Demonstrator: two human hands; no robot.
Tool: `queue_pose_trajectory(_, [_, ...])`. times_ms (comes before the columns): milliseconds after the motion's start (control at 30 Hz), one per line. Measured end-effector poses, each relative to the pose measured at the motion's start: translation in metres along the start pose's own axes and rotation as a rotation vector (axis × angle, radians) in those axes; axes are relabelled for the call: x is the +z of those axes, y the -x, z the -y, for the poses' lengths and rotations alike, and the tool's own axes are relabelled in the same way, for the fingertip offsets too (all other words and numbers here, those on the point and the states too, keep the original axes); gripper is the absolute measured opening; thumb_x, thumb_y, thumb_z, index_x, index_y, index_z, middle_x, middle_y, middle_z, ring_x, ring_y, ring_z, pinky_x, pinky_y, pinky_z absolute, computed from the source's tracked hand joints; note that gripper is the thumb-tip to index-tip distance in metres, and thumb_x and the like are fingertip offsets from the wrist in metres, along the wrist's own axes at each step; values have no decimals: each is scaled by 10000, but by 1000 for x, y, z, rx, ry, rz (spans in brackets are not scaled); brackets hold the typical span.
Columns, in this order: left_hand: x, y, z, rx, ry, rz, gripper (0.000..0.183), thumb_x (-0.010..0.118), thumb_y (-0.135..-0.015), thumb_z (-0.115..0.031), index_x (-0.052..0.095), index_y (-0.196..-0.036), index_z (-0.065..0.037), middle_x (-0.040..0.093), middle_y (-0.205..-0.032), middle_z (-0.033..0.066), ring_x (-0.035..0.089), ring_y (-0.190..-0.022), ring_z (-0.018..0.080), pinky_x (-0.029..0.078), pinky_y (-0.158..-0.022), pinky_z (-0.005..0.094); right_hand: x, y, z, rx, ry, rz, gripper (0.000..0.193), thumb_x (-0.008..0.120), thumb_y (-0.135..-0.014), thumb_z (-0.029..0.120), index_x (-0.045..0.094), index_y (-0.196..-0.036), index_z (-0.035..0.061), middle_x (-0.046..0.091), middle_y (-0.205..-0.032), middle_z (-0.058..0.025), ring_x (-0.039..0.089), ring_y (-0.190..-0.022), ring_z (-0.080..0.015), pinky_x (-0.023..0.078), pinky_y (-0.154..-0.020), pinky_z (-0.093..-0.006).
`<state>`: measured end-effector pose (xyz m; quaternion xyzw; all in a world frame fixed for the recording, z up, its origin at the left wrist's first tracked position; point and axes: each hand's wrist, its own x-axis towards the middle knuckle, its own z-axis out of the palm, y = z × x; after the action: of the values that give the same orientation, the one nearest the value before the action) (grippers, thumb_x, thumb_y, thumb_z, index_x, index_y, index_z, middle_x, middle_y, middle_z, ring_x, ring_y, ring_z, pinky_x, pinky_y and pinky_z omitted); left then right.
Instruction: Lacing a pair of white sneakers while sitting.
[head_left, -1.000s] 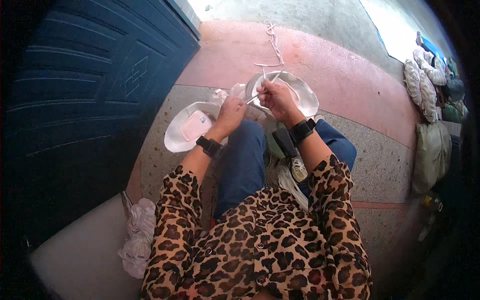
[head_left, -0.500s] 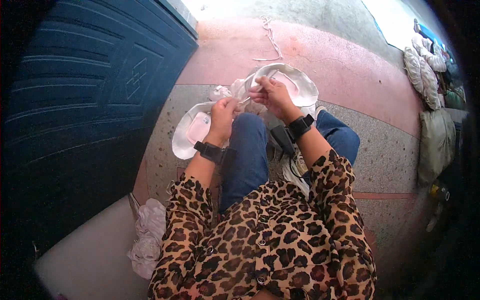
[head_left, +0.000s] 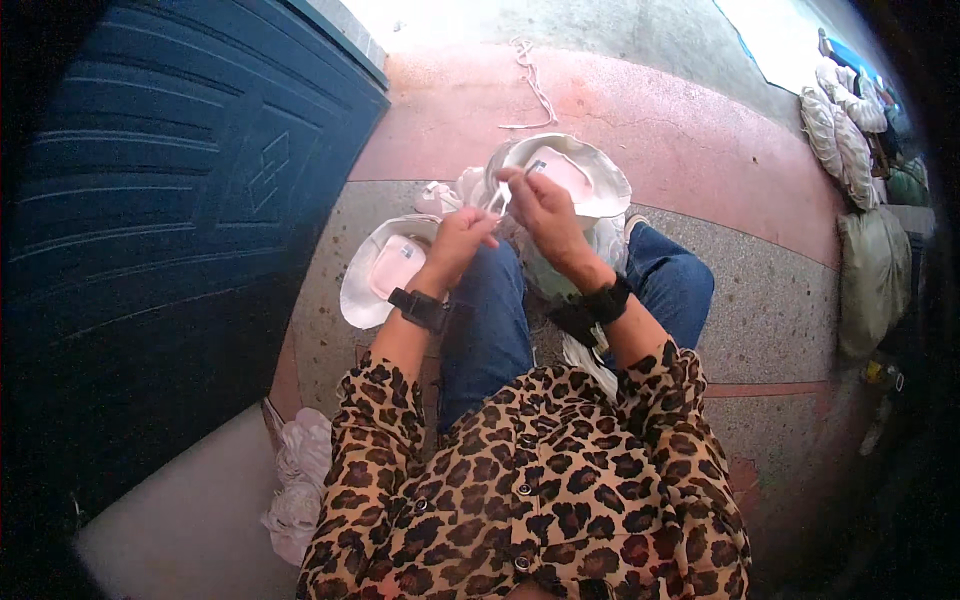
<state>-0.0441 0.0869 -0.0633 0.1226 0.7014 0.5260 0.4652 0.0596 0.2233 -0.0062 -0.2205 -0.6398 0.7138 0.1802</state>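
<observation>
From the right bowl-shaped piece, the left bowl-shaped piece lies at eight o'clock, a cord at eleven, the door at nine

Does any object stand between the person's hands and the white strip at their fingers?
Nothing visible does: the left hand and right hand both appear to pinch the white strip. A white bowl-like thing lies beyond the right hand, not between.

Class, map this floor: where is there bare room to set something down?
Bare: the pink floor band right of the white cord; the speckled floor between the right knee and the greenish sack. Crowded: around the left hand, the right hand and two white dish-shaped pieces.
</observation>
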Motion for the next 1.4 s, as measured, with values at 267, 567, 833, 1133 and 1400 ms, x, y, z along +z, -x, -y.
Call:
queue_pose_trajectory(267, [-7, -20, 24, -64, 296, -15, 161, 630, -896, -180, 640, -876, -21, 661, -753, 54, 550, -572, 86, 398, -512, 219, 6, 23, 7, -21, -111, 186, 283, 509, -1034, 222, 646, -1181, 22, 479, -778, 79, 418, -633, -30, 340, -544, -196])
queue_pose_trajectory(567, [5, -26, 20, -114, 79, 4, 93, 641, -839, -72, 658, -874, 12, 671, -733, 88, 537, -521, 115, 432, -502, 241, -48, 42, -113, 466, 332, 230, 389, 551, -953, 315, 669, -819, -31, 627, -725, -37, 546, -672, -125, 456, -636, -288])
queue_pose_trajectory(833, [20, -11, 18, -93, 212, -128, 150, 620, -863, -136, 641, -896, 8, 666, -746, 86, 558, -534, 138, 448, -526, 262, -14, -23, -174, 572, -72, 142, 289, 528, -996, 226, 673, -962, -22, 666, -825, -58, 585, -705, -136, 483, -652, -300])
queue_pose_trajectory(1133, [7, -36, 31, -285, 304, -133, 255, 616, -930, -284, 626, -908, -31, 660, -736, 86, 546, -497, 130, 391, -442, 252, 12, -40, -152, 491, -740, 184, 319, 596, -974, 136, 565, -1264, 7, 668, -1012, -61, 619, -779, -145, 535, -706, -296])
queue_pose_trajectory(1400, [14, -40, 20, -315, 278, -193, 281, 642, -942, -340, 624, -886, -65, 624, -677, 59, 493, -447, 103, 338, -394, 227, -2, -44, -151, 492, -876, 441, 527, 602, -949, 111, 386, -1426, 52, 634, -1121, -100, 617, -765, -160, 552, -691, -349])
